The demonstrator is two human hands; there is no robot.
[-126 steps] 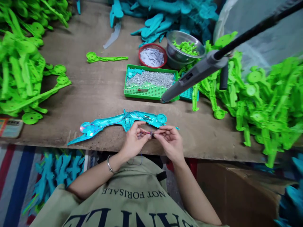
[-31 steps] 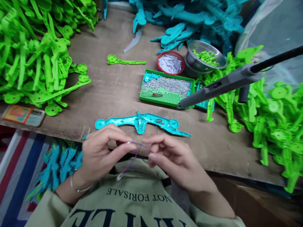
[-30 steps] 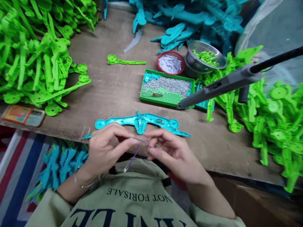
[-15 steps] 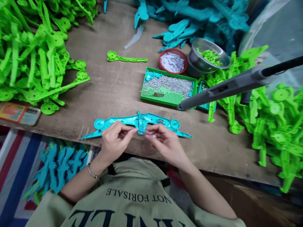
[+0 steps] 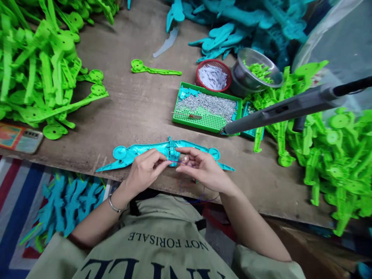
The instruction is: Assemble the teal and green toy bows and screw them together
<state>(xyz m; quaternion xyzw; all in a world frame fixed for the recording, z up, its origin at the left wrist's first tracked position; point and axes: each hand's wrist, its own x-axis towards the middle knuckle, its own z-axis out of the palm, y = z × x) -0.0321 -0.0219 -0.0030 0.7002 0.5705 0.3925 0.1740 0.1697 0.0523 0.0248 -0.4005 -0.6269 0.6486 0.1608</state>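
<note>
A long turquoise plastic bow-shaped shell [image 5: 195, 145] lies at the table's front edge, hollow side up, with ribbed details at its middle. My left hand [image 5: 144, 169] pinches a thin dark wire [image 5: 179, 161] between thumb and forefinger, just in front of the shell's centre. The wire runs across to my right hand [image 5: 205, 169], whose curled fingers hold it; the thumb and forefinger there stand apart. Below the hands, loose loops of blue and red wire hang over the table edge, with a small green-and-red bit [image 5: 195, 181] beside them.
A green tray [image 5: 207, 106] of screws holds a thin screwdriver. Behind it stand a red basket [image 5: 213, 74] and a metal bowl [image 5: 258, 69]. A grey power screwdriver [image 5: 270, 112] hangs at right. Green parts [image 5: 37, 73] heap up at both sides, turquoise parts [image 5: 247, 23] at the back.
My right thumb and forefinger have opened apart, and the fingers have shifted up slightly over the shell. Loops of wire now show below the hands. My left hand keeps its pinch.
</note>
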